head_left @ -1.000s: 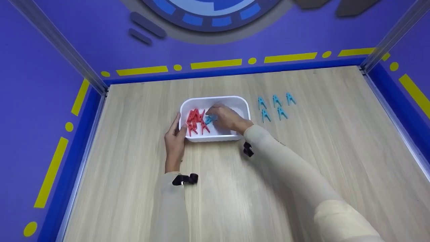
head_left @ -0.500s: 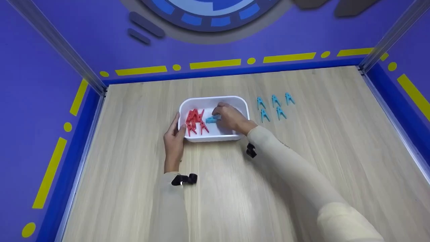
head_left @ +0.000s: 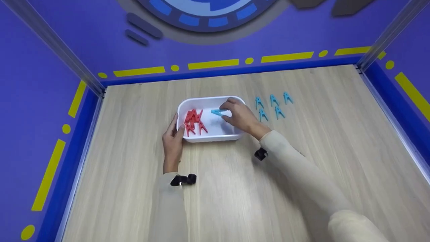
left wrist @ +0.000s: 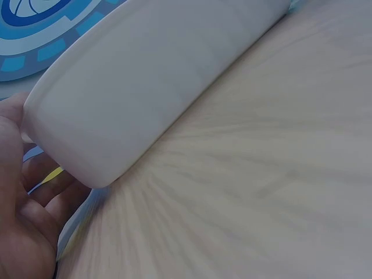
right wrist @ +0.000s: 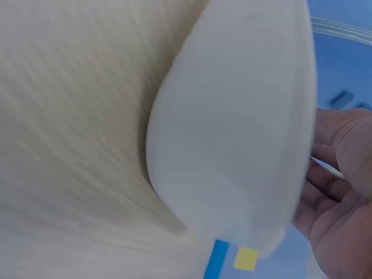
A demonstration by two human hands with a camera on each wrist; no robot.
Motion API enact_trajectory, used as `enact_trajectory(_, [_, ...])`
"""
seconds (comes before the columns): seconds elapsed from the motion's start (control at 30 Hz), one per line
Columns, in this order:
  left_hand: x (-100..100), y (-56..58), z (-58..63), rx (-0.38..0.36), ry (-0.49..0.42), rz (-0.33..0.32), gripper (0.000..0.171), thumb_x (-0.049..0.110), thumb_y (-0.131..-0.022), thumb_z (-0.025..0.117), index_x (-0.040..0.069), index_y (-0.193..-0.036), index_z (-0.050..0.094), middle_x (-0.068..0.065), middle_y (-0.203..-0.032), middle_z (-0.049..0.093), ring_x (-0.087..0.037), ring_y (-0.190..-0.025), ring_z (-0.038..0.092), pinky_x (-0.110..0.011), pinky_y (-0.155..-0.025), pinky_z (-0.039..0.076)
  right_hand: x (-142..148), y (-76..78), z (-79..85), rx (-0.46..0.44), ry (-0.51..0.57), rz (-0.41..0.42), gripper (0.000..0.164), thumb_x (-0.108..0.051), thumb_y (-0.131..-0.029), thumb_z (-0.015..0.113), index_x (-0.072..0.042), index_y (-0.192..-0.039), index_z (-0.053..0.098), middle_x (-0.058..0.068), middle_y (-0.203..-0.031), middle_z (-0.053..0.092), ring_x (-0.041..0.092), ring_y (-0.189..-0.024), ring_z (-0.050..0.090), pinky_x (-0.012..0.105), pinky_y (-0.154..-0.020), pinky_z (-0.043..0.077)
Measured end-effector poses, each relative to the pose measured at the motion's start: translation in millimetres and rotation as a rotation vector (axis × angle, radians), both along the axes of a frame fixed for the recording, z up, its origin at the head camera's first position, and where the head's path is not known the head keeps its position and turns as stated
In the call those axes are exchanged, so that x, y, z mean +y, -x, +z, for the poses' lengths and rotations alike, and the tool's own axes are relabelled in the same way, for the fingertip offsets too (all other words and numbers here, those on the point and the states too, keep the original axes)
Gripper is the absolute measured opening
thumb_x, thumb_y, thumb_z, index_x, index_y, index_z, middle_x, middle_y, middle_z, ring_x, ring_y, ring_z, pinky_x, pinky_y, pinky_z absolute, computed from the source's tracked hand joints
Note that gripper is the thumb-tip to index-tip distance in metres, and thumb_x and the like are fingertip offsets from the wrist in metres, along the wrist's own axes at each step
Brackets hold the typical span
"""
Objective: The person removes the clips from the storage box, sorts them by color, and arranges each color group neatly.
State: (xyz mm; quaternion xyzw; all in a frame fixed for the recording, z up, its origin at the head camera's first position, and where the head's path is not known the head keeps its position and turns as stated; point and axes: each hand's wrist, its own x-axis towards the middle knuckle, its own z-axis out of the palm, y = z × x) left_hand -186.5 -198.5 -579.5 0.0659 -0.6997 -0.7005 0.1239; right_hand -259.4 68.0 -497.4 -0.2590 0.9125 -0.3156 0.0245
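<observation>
A white plastic tub (head_left: 215,137) stands on the table, with several red clothespins (head_left: 192,116) in its left half. My left hand (head_left: 173,143) grips the tub's left end, thumb over the rim and fingers along the outside wall; the left wrist view shows those fingers (left wrist: 55,186) behind the corner. Over the tub's right half, my right hand (head_left: 243,117) pinches a light blue clothespin (head_left: 216,112) between thumb and fingers, its legs pointing left. In the right wrist view the tub wall (right wrist: 232,128) hides the clothespin and the fingertips.
Several blue clothespins (head_left: 273,100) lie in two rows on the wooden table (head_left: 218,188), right of the tub. Blue panels (head_left: 218,50) with yellow marks wall in the table at the back and sides.
My right hand has moved right and up inside the tub, drawing the blue clothespin away from the red ones. The left hand has kept its grip on the tub.
</observation>
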Motion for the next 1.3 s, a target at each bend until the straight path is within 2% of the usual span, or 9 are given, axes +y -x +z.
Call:
enact_trajectory(0.13, [-0.7,-1.1,0.5,-0.015,0.009,0.003,0.052,0.013,-0.108,0.061,0.020,-0.159,0.051,0.004,-0.166,0.043,-0.012,-0.156,0.030,-0.024,-0.123,0.031,8.1,-6.4,3.7,0.014,0.037,-0.018,0.031,-0.008,-0.096,0.079,0.000,-0.125,0.073,0.014,-0.123,0.065,0.028,-0.116,0.066,0.040,-0.105,0.056])
enact_trajectory(0.37, [-3.0,-3.2,1.2,-0.025,0.026,0.011,0.052,0.017,-0.108,0.062,0.023,-0.159,0.051,-0.001,-0.168,0.040,-0.012,-0.156,0.030,-0.024,-0.123,0.032,28.6,-15.1,4.9,0.068,0.132,-0.021,0.030,-0.004,-0.097,0.078,0.003,-0.125,0.071,0.017,-0.120,0.065,0.031,-0.115,0.067,0.040,-0.101,0.058])
enact_trajectory(0.57, [-3.9,-3.0,0.9,-0.017,0.008,0.000,0.052,0.018,-0.108,0.062,0.024,-0.159,0.051,0.007,-0.165,0.043,-0.009,-0.154,0.032,-0.024,-0.122,0.034,47.0,-20.1,8.3,0.067,0.175,-0.098,0.030,-0.003,-0.096,0.079,0.003,-0.124,0.072,0.016,-0.119,0.066,0.033,-0.114,0.067,0.045,-0.101,0.058])
enact_trajectory(0.67, [-4.3,-3.3,1.0,-0.020,-0.010,-0.003,0.052,0.016,-0.108,0.062,0.024,-0.159,0.051,0.006,-0.167,0.041,-0.010,-0.155,0.030,-0.022,-0.122,0.033,55.9,-21.9,8.5,0.045,0.205,-0.133,0.030,-0.003,-0.096,0.078,0.003,-0.125,0.071,0.017,-0.120,0.065,0.034,-0.116,0.066,0.049,-0.103,0.057])
enact_trajectory(0.83, [-4.2,-3.1,1.9,-0.036,-0.043,-0.003,0.053,0.012,-0.108,0.061,0.022,-0.160,0.049,0.000,-0.170,0.037,-0.014,-0.157,0.027,-0.023,-0.123,0.031,72.1,-24.9,5.7,0.067,0.222,-0.186,0.030,-0.005,-0.097,0.078,0.003,-0.125,0.071,0.016,-0.119,0.065,0.033,-0.113,0.067,0.048,-0.101,0.058])
enact_trajectory(1.07, [-3.1,-2.6,0.9,-0.047,-0.007,-0.006,0.052,0.016,-0.109,0.062,0.026,-0.159,0.051,0.007,-0.167,0.040,-0.009,-0.155,0.030,-0.020,-0.121,0.031,97.1,-27.7,-0.4,0.109,0.245,-0.234,0.031,-0.004,-0.095,0.080,0.005,-0.123,0.070,0.018,-0.120,0.066,0.036,-0.112,0.067,0.047,-0.101,0.058])
enact_trajectory(1.3, [-0.5,-1.4,1.3,-0.043,-0.008,-0.017,0.053,0.015,-0.109,0.061,0.025,-0.159,0.050,0.004,-0.169,0.038,-0.011,-0.156,0.028,-0.023,-0.123,0.030,124.9,-29.3,-7.2,0.152,0.253,-0.293,0.031,-0.001,-0.092,0.082,0.007,-0.120,0.071,0.021,-0.114,0.066,0.038,-0.105,0.068,0.053,-0.095,0.059])
